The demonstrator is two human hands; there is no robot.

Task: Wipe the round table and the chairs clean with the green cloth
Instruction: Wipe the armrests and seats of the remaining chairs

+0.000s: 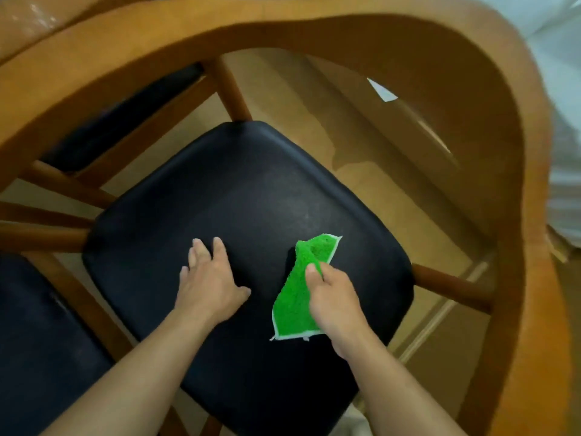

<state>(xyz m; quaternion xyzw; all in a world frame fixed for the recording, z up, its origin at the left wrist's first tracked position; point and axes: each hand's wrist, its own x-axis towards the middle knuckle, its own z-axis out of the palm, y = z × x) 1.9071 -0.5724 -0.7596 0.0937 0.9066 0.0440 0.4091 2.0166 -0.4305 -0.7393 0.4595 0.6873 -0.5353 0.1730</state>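
Left hand (209,278) lay flat, fingers spread, on black padded seat (251,190). Right hand (334,297) pinched fuzzy green cloth (297,297), white-edged, against seat.

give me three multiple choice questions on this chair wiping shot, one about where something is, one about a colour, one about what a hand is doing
1. Where is the green cloth?
A. draped over the wooden backrest
B. over the black seat, in the right hand
C. on the floor under the chair

2. What colour is the edging of the cloth?
A. white
B. red
C. black

3. What is the left hand doing?
A. pinching the cloth
C. gripping the backrest
B. lying flat on the seat with straight fingers, holding nothing

Answers:
1 B: the right hand has the cloth in its grip over the seat, near its right edge.
2 A: a thin white border runs along the cloth's edges.
3 B: its fingers are spread straight on the cushion, apart from the cloth.
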